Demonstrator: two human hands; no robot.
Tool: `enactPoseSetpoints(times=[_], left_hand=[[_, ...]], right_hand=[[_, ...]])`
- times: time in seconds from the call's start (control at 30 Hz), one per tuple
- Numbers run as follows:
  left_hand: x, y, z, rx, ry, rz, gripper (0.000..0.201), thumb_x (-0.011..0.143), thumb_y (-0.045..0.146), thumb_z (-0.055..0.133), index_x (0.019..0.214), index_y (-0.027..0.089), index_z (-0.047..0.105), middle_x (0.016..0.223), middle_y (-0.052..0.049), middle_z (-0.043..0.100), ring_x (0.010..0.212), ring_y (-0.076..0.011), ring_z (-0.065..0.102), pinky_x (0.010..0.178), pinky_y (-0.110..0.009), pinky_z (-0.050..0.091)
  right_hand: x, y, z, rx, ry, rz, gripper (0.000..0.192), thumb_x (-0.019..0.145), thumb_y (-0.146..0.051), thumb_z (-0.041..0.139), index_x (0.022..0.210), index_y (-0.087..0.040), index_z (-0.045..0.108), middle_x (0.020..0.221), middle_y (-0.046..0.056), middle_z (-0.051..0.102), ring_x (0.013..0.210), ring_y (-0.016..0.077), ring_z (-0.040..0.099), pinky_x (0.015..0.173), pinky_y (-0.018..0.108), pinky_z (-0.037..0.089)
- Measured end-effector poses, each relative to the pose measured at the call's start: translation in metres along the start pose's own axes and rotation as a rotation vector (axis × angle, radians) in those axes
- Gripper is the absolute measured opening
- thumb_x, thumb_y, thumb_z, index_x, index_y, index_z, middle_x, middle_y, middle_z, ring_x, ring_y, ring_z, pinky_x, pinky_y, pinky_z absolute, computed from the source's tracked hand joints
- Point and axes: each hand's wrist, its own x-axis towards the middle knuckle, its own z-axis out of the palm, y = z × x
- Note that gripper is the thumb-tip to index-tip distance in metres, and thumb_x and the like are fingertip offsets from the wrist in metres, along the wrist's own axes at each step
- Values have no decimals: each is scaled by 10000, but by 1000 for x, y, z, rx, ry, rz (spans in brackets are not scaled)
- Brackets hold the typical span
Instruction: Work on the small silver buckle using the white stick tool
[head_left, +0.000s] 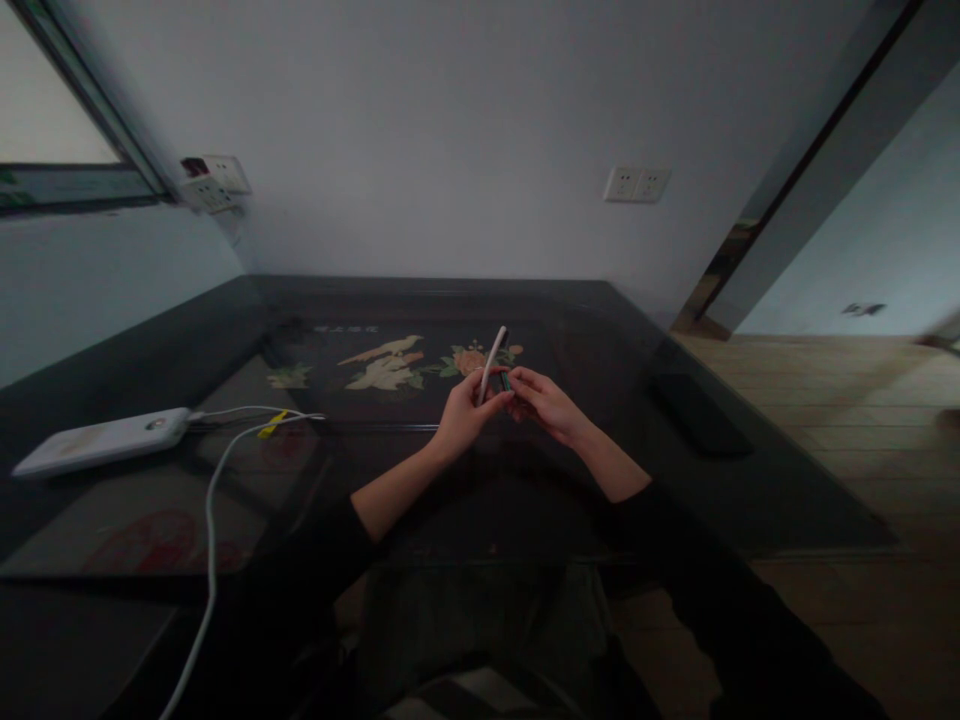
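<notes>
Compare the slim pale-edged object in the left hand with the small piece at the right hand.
The slim object looks longer; the small piece, shorter. The slim object's edge is whitish; the small piece is dark with green. The left hand holds the slim object; the right hand, the small piece. Both are held close together.

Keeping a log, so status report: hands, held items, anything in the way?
Left hand holding slim white object. Right hand holding small dark-green piece beside it. White cable off left, apart from both hands.

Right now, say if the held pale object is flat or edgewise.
Edgewise: the pale object in the left hand shows mainly its narrow side.
</notes>
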Motion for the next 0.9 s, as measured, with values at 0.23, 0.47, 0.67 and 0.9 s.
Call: enactPoseSetpoints(times=[0.23, 0.47, 0.67, 0.9], left_hand=[[0, 4, 0, -15, -3, 8, 401, 766, 276, 695, 1138, 148, 619, 602, 70, 405, 542, -80, 349, 529, -212, 288], [0, 4, -3, 135, 27, 33, 444, 736, 284, 731, 1151, 169, 623, 606, 71, 415, 528, -81, 342, 522, -209, 288], [-2, 5, -5, 317, 42, 64, 445, 725, 296, 743, 1133, 160, 625, 543, 88, 383, 510, -88, 356, 529, -201, 289], [-1, -2, -9, 500, -14, 158, 401, 760, 258, 703, 1150, 206, 630, 579, 75, 440, 528, -92, 405, 561, -194, 317]], right_hand=[[1, 1, 0, -91, 7, -72, 389, 738, -577, 688, 784, -204, 587, 624, -37, 554, 541, 97, 514, 492, 213, 434], [3, 2, -4, -76, 4, -68, 412, 769, -597, 646, 827, -189, 636, 643, -9, 592, 549, 109, 552, 497, 232, 465], [3, 3, -5, -132, 86, -113, 327, 732, -428, 737, 962, -207, 664, 669, -24, 624, 534, 98, 563, 493, 222, 456], [7, 9, -6, -145, 183, -149, 226, 635, -295, 797, 800, -192, 682, 696, -2, 673, 575, 125, 600, 530, 253, 484]])
